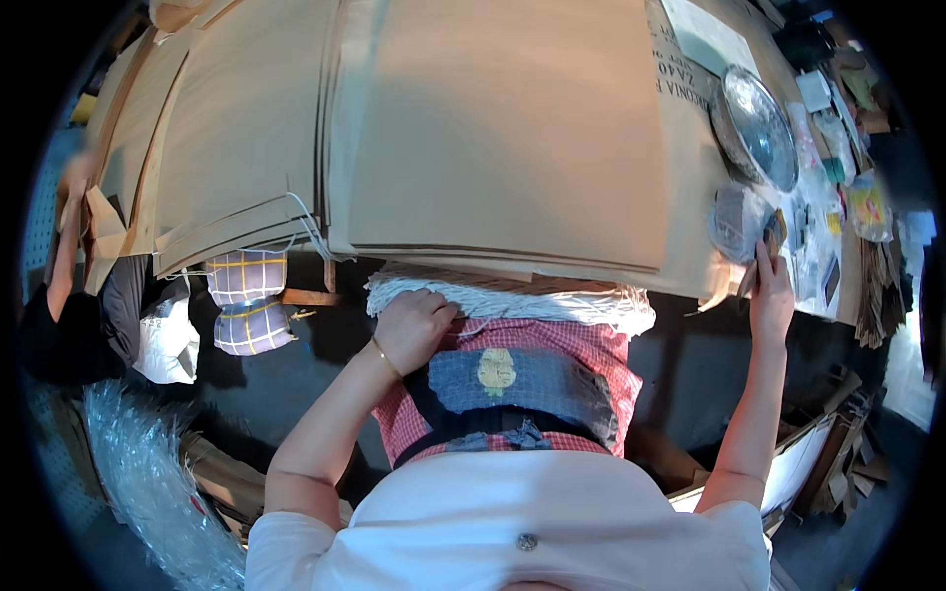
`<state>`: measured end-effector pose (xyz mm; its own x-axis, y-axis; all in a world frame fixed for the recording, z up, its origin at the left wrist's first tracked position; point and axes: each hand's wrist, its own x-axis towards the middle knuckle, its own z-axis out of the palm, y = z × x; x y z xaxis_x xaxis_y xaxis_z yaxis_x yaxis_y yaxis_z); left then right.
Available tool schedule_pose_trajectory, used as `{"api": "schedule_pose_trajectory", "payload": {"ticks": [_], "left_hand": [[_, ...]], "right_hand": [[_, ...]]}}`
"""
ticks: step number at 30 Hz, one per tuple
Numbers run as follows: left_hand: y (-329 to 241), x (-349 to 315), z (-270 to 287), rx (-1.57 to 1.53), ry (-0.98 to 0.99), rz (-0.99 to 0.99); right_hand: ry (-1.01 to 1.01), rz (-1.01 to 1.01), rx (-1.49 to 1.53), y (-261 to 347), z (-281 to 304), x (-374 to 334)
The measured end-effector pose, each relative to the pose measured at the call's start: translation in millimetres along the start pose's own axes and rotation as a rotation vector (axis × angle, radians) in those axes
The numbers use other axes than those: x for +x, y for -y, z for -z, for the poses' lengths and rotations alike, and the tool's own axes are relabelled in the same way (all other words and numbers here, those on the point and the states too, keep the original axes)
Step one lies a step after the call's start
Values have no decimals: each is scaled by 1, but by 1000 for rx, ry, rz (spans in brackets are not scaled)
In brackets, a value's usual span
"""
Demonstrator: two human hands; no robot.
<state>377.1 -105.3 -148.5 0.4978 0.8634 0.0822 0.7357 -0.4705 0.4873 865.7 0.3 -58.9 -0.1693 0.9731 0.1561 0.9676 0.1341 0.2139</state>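
On my lap, over a red checked cloth (pixel 493 335), lies a bundle of white strings (pixel 552 305) along the near edge of the table. My left hand (pixel 416 325) is closed on the left end of this bundle, its fingers curled. At the table's right front corner my right hand (pixel 773 281) reaches up, fingers closed round a small dark and yellowish thing (pixel 775 230) that I cannot make out. Just left of it sits a clear plastic-wrapped greyish object (pixel 737 222). Large flat brown paper sheets (pixel 503 128) lie stacked in front of me.
A shiny metal basin (pixel 757 128) stands tilted at the right, near plastic bags (pixel 823 138). More brown sheets (pixel 236 128) lie left. A co-worker's arm (pixel 67 236) touches the far-left sheets. A checked cushion (pixel 248 295) hangs below the edge; clear plastic strips (pixel 148 483) lie lower left.
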Motion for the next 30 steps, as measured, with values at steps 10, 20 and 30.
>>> {"api": "schedule_pose_trajectory", "payload": {"ticks": [10,20,30], "left_hand": [[-18,6,17,-146,386,296],[-23,3,77,367,-266,273],[-7,27,64,429,-51,330]], "right_hand": [[-607,-359,1306,104,64,-4],[64,-76,1643,320,93,49],[-79,-25,927,262,59,59]]}}
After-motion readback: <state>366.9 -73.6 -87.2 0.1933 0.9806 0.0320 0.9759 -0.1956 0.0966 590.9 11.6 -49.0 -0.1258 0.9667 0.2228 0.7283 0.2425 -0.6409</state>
